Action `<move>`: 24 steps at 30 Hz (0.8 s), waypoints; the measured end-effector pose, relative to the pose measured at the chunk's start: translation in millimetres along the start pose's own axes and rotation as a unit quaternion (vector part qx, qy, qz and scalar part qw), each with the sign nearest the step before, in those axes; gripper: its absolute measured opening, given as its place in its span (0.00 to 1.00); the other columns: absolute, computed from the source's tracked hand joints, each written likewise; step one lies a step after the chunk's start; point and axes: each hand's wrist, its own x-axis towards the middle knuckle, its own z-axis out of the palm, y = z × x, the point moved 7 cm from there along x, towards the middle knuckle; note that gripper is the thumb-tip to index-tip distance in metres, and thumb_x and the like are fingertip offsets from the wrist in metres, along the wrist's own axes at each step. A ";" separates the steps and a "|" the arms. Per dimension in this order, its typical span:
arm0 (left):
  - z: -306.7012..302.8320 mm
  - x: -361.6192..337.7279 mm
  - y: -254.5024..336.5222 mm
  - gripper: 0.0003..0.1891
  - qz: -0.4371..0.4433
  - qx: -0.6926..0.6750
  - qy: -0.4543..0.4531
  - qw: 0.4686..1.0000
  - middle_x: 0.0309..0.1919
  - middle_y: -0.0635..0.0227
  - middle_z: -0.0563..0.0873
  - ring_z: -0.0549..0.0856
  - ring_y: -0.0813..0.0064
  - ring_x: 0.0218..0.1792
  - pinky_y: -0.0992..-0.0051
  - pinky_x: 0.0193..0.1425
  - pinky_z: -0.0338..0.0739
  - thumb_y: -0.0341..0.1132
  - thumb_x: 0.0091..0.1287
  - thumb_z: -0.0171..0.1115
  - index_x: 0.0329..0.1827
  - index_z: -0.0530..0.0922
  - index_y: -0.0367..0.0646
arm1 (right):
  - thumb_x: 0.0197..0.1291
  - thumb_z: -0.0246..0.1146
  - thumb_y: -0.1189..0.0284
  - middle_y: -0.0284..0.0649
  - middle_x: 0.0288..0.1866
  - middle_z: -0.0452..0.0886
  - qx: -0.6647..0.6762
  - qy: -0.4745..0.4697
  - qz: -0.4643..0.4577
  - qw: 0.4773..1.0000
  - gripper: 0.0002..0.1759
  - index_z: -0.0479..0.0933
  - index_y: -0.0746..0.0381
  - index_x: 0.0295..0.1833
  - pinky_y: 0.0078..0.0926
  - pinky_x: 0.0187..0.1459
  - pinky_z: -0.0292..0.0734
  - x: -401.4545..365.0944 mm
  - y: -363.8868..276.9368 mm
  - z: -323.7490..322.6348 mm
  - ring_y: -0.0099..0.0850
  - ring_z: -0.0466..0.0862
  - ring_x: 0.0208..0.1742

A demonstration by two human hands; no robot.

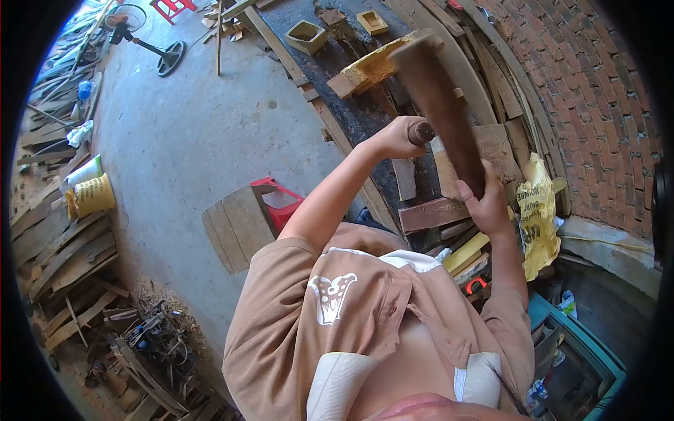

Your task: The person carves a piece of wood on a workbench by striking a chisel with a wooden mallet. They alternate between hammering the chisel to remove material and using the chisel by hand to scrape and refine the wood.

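My left hand (401,138) is closed around a round wooden handle (421,132), seen end-on; whatever lies below it is hidden. My right hand (486,200) grips the lower end of a long, dark wooden club (449,116), raised over the bench and blurred at its far end. Beyond my left hand, a rough, yellowish piece of wood (375,70) with a hollowed face lies across the bench, its right end partly behind the club. Wooden blocks and boards, among them a reddish block (432,214), sit nearer my body.
Two hollowed wooden boxes, one greyish (306,37) and one small (372,22), stand at the back. A yellow sack (537,217) lies right, by a brick wall (590,105). A red stool (284,203) and wooden panel (240,228) are left. A fan (170,58) stands farther off.
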 end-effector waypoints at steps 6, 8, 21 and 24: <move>-3.6 -3.5 0.7 0.11 0.019 0.000 0.013 1.000 0.24 0.71 0.78 0.75 0.83 0.27 0.77 0.32 0.72 0.27 0.41 0.60 0.31 0.75 0.38 | 0.53 0.63 0.64 0.51 0.40 0.78 0.032 -0.004 0.018 0.999 0.26 0.66 0.65 0.54 0.33 0.43 0.73 -2.4 -4.2 -2.0 0.43 0.80 0.42; -1.9 -2.2 4.1 0.12 -0.005 0.011 -0.006 1.000 0.25 0.70 0.79 0.76 0.83 0.27 0.78 0.33 0.73 0.27 0.41 0.60 0.32 0.76 0.38 | 0.53 0.63 0.64 0.51 0.40 0.78 0.043 0.009 0.003 0.999 0.26 0.66 0.65 0.54 0.34 0.43 0.73 -3.8 -2.7 0.4 0.45 0.80 0.43; 2.2 1.1 1.3 0.11 0.014 0.007 -0.001 1.000 0.25 0.72 0.79 0.75 0.83 0.26 0.79 0.30 0.71 0.27 0.41 0.61 0.30 0.75 0.39 | 0.53 0.62 0.64 0.51 0.38 0.78 -0.025 -0.013 0.019 0.999 0.24 0.66 0.64 0.53 0.35 0.42 0.73 1.7 0.5 -2.4 0.46 0.80 0.42; -1.5 -3.9 2.4 0.10 0.014 -0.060 0.027 0.998 0.23 0.73 0.78 0.74 0.83 0.25 0.79 0.29 0.70 0.28 0.40 0.61 0.28 0.74 0.39 | 0.52 0.63 0.64 0.50 0.38 0.79 -0.058 -0.091 0.052 0.993 0.24 0.68 0.63 0.53 0.33 0.40 0.74 5.1 8.1 -2.1 0.45 0.81 0.41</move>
